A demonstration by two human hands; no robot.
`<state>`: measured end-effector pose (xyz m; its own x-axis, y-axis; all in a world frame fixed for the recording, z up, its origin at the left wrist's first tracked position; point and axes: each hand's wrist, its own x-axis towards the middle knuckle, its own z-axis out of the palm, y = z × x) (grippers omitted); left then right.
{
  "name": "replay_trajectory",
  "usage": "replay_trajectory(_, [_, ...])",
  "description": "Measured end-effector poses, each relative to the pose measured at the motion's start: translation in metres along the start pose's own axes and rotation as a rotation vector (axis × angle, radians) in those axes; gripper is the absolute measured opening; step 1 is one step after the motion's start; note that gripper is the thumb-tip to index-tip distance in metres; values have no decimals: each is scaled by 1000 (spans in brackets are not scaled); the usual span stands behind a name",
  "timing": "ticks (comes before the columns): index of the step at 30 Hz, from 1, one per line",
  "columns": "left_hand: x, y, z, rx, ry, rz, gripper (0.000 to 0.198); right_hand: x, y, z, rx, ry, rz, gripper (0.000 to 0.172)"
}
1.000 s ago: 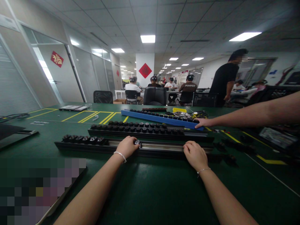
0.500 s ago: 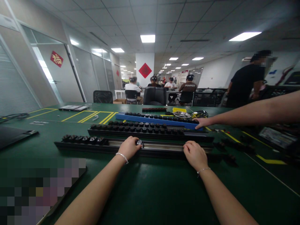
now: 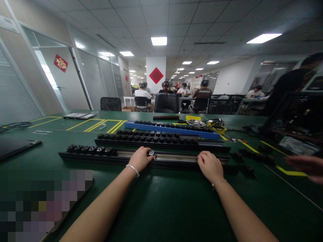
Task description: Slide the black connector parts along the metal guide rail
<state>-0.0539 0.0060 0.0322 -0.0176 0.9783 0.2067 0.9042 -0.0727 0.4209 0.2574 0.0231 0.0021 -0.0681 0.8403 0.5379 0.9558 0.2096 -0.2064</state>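
Head view: my left hand (image 3: 140,159) is pinching a block (image 3: 151,153) on the rail (image 3: 176,158); my right hand (image 3: 210,166) is touching the rail, grip unclear.

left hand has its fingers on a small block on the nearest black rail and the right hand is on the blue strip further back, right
Not quite: the head view shows the right hand on the nearest black rail, not the blue strip. The left hand does have its fingers on a small block there.
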Motion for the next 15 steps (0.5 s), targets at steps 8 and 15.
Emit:
replay_trajectory(8, [-1, 3, 2, -53, -12, 19, 40, 0, 0, 0, -4, -9, 3, 28])
replay_trajectory(15, [0, 3, 6, -67, -20, 30, 38, 0, 0, 0, -23, 1, -14, 26])
